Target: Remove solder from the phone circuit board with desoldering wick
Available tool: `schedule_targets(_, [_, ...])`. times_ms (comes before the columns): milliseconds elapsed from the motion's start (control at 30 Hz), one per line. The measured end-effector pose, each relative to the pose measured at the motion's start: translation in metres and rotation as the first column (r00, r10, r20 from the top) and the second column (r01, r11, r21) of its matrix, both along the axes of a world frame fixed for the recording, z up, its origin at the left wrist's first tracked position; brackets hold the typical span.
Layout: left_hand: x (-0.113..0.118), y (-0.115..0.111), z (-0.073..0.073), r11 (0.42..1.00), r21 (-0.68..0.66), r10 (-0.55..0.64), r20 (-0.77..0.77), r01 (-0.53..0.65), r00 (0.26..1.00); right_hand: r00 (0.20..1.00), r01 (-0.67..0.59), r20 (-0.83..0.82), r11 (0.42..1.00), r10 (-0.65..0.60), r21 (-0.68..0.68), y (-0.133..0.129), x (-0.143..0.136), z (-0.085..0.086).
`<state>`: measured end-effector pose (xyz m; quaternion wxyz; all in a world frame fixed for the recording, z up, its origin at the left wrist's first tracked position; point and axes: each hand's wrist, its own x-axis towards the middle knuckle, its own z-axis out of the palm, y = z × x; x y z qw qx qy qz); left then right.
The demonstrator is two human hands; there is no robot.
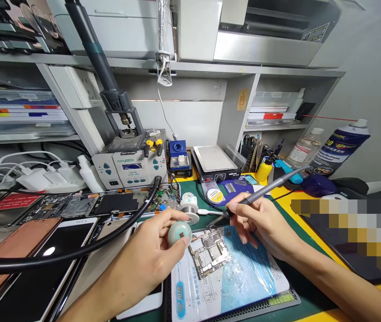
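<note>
My left hand (155,252) is closed around a small pale-green round spool (179,233) with a dark hole in its face. Just behind it is a reel of thin silvery wire (189,213), close to my fingertips. In my right hand (255,223) is a soldering iron (257,193), gripped like a pen, its tip pointing down and left. That tip is near the top edge of a phone circuit board (210,252); I cannot tell whether it touches. Under the board lies a blue and white printed work pad (250,277).
A hot-air station (131,165) stands at the back left, its black hose (123,223) curving across several phones (39,268). Behind the pad are a small hot plate (215,161) and a soldering station (179,161). A spray can (341,147) and bottle (304,147) stand right.
</note>
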<state>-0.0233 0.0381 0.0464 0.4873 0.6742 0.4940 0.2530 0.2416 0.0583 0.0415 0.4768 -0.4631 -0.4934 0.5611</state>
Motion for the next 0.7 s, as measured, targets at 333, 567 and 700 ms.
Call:
schedule_targets(333, [0.000,0.005,-0.002,0.997,0.077,-0.029,-0.007,0.030,1.000,0.995,0.090,-0.034,0.996,-0.089,0.017,0.014,0.014,0.004])
schedule_targets(567, [-0.006,0.010,-0.011,0.986,0.128,-0.102,-0.034,0.106,0.994,0.983,0.180,-0.020,0.983,-0.181,-0.046,0.029,0.022,-0.005])
schedule_targets(700, [-0.007,0.009,-0.007,0.982,0.140,-0.117,-0.092,0.129,0.989,0.983,0.181,-0.009,0.981,-0.182,-0.073,0.029,0.018,-0.008])
